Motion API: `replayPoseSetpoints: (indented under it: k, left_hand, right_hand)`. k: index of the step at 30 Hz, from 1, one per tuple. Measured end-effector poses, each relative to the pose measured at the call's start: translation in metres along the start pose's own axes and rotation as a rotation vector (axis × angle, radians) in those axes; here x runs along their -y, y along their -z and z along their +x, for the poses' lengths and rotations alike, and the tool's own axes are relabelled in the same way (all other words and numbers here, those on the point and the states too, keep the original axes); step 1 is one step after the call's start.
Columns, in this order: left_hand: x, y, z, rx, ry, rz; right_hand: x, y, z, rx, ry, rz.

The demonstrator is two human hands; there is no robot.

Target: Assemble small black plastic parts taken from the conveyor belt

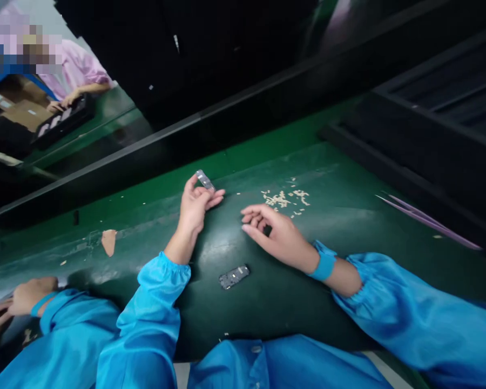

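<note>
My left hand (pixel 193 208) pinches a small, flat grey oblong part (pixel 204 180) between thumb and fingers, raised over the green work surface (pixel 291 308). To its right, my right hand (pixel 281 237) hovers with half-curled fingers, thumb apart from the index finger. A small black thing (pixel 267 230) shows inside its palm; its kind is hidden by the fingers. Below and between both hands lies a dark oblong part (pixel 234 276) with small light details, resembling an electronic housing. Just beyond my right hand is a scatter of tiny pale pieces (pixel 279 199).
Pink tweezers (pixel 433 221) lie at right beside stacked black trays (pixel 421 140). A tan scrap (pixel 109 242) is at left. A co-worker's hand (pixel 34 296) works at lower left. Behind a dark barrier (pixel 186 129), another person in pink (pixel 79 67) handles a black tray (pixel 65 121).
</note>
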State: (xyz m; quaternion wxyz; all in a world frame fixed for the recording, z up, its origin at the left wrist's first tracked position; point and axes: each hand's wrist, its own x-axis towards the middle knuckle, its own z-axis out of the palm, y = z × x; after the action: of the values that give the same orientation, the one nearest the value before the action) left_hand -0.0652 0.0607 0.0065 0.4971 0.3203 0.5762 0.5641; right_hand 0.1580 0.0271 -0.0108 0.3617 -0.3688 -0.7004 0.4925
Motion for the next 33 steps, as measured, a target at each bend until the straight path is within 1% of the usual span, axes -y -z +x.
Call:
replayPoseSetpoints:
  k: [1, 3, 4, 6, 9, 11, 14, 17, 20, 22, 24, 27, 29, 33]
  left_hand:
    - [0.004, -0.016, -0.013, 0.051, 0.027, -0.027]
    - [0.01, -0.037, -0.035, 0.086, 0.049, -0.06]
    - [0.013, -0.044, -0.044, 0.076, 0.049, -0.077]
    - [0.017, -0.051, -0.056, 0.045, 0.043, -0.109]
    - [0.022, -0.052, -0.061, 0.071, 0.015, -0.068]
    - [0.024, -0.049, -0.059, 0.118, -0.048, 0.021]
    - [0.026, -0.046, -0.055, 0.205, -0.141, 0.191]
    - [0.027, -0.044, -0.054, 0.268, -0.154, 0.272]
    - [0.031, -0.046, -0.057, 0.299, -0.099, 0.212]
    - [0.034, -0.046, -0.06, 0.331, -0.098, 0.232]
    - [0.035, -0.046, -0.063, 0.367, -0.157, 0.341]
    - [0.034, -0.044, -0.066, 0.381, -0.224, 0.494]
    - [0.034, -0.044, -0.066, 0.374, -0.214, 0.504]
    - [0.038, -0.043, -0.064, 0.366, -0.171, 0.441]
  right_hand:
    - [-0.003, 0.003, 0.003, -0.057, -0.013, -0.016]
    - [-0.006, 0.007, 0.009, -0.111, -0.04, -0.013]
    - [-0.008, 0.008, 0.011, -0.114, -0.048, 0.0]
    - [-0.008, 0.009, 0.014, -0.118, -0.049, 0.033]
    - [-0.009, 0.009, 0.016, -0.156, -0.025, 0.094]
    - [-0.009, 0.01, 0.018, -0.167, -0.022, 0.16]
    - [-0.009, 0.011, 0.019, -0.14, -0.04, 0.234]
    - [-0.008, 0.014, 0.02, -0.165, -0.026, 0.175]
    - [-0.008, 0.016, 0.02, -0.233, 0.033, 0.052]
    - [-0.008, 0.015, 0.019, -0.259, 0.057, 0.034]
    - [-0.009, 0.014, 0.018, -0.231, 0.057, 0.075]
    - [-0.008, 0.013, 0.017, -0.109, 0.053, 0.147]
    - [-0.007, 0.013, 0.017, -0.067, 0.057, 0.148]
    - [-0.005, 0.014, 0.017, -0.086, 0.035, 0.109]
